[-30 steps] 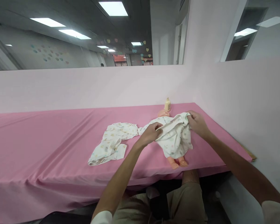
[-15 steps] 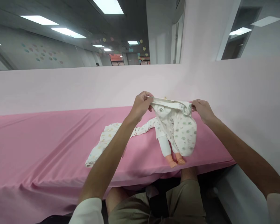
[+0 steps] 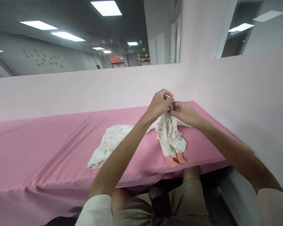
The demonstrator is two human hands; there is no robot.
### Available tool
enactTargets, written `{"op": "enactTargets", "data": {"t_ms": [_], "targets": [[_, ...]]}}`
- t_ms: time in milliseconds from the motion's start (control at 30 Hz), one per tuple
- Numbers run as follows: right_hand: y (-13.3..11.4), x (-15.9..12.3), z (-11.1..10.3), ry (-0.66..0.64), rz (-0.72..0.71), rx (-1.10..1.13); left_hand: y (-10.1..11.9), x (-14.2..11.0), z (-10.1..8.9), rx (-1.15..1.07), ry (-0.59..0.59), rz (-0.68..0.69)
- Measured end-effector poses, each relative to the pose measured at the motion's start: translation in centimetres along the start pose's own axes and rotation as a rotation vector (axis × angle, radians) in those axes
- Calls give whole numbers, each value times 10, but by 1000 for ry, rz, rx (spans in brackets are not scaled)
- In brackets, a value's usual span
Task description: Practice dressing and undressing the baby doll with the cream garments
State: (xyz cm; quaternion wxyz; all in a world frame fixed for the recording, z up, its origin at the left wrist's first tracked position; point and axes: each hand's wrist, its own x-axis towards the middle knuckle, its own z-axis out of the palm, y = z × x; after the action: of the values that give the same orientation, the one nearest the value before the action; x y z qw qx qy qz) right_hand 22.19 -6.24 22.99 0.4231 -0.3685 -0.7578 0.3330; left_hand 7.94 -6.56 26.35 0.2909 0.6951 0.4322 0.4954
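Note:
A baby doll (image 3: pixel 172 159) lies on the pink-covered table with its bare feet toward me. It wears a printed white top and white leggings; its head is hidden behind my hands. Over the doll's body hangs a white printed baby garment (image 3: pixel 164 128), gathered at its upper edge. My left hand (image 3: pixel 160 102) is closed, pinching that edge from the left. Close beside it, my right hand (image 3: pixel 183 112) pinches the same gathered cloth between thumb and fingers. To the left, partly behind my left forearm, lies a folded white printed cloth (image 3: pixel 109 141).
The pink table cover (image 3: pixel 49 150) has wrinkles and drapes over the front edge above my knees. A pale wall (image 3: pixel 85 91) with a long window or mirror rises behind the table. Another wall (image 3: pixel 257 103) closes off the right side.
My hands have come together from a wide spread, the right moving left and the left moving right. The garment between them has gone from stretched wide to bunched up over the doll.

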Motion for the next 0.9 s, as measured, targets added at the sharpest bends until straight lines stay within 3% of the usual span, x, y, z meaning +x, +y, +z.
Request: {"op": "enactTargets", "data": {"t_ms": [133, 333, 433, 567, 633, 767, 900], "targets": [[14, 10, -10, -18, 128, 165, -22, 10, -3, -20, 28, -13], [21, 24, -22, -197, 265, 457, -48, 26, -4, -183, 40, -186], [14, 26, -22, -143, 284, 533, -38, 19, 1, -129, 97, -157], [2, 29, -22, 47, 209, 571, -11, -1, 8, 129, 368, 150], [-4, 29, -23, 108, 154, 585, 0, -9, 12, 246, 345, 253], [-16, 26, -20, 168, 89, 667, 10, -12, 18, 410, 192, 215], [-25, 21, -14, 135, 12, 767, 10, -7, 21, 489, 247, 199]]}}
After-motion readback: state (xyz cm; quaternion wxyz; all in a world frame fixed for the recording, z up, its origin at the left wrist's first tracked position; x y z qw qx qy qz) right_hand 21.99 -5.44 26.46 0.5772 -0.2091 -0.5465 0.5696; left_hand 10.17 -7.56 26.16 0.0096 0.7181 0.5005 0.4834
